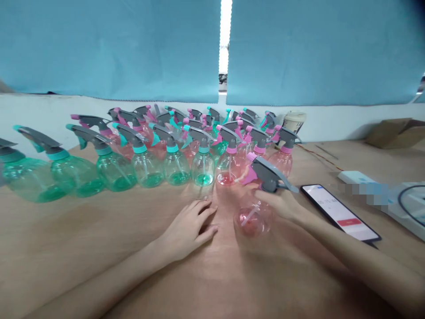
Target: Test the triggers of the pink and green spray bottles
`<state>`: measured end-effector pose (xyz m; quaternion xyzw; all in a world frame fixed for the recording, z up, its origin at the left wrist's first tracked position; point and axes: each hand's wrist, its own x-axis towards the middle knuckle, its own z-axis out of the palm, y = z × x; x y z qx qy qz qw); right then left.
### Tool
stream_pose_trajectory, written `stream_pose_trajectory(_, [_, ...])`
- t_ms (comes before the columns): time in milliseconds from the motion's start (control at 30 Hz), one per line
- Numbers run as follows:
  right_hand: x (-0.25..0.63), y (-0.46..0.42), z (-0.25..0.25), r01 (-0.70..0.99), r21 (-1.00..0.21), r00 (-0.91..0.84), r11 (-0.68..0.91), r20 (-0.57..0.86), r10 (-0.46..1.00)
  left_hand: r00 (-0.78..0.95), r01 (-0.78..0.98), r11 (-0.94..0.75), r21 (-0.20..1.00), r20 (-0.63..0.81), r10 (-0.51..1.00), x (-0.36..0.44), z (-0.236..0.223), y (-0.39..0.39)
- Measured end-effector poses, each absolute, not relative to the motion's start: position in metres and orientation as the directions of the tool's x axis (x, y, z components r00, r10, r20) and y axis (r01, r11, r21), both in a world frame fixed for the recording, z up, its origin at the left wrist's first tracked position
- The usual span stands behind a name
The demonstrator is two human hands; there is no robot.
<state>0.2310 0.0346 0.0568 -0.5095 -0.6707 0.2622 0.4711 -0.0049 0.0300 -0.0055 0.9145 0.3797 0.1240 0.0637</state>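
Indeed, bottles (177, 170) crowd the table (199, 288) below blue curtains (116, 48).

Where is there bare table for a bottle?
Bare tabletop lies between the left hand and the green bottles, with a narrower strip between that hand and the near pink bottle. Crowded: the packed bottle rows behind, and around the right hand.
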Motion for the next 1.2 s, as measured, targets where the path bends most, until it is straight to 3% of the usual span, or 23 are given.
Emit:
stream_pose_trajectory(100, [0.233,0.038,0.050,0.368,-0.857,-0.085,0.360,0.354,0.931,0.681,0.678,-0.705,0.208,0.182,0.709,-0.005,-0.005,0.030])
stream_pose_trajectory(367, [0.231,0.039,0.046,0.390,-0.821,-0.135,0.416,0.396,0.908,0.679,0.679,-0.703,0.210,0.185,0.711,-0.004,-0.005,0.031])
stream_pose_trajectory(900, [0.232,0.040,0.042,0.442,-0.802,-0.010,0.401,0.443,0.896,0.676,0.689,-0.695,0.205,0.163,0.719,-0.004,-0.005,0.030])
stream_pose_trajectory(1200, [0.233,0.040,0.042,0.437,-0.799,-0.035,0.414,0.445,0.895,0.679,0.677,-0.704,0.214,0.186,0.710,-0.005,-0.006,0.031])
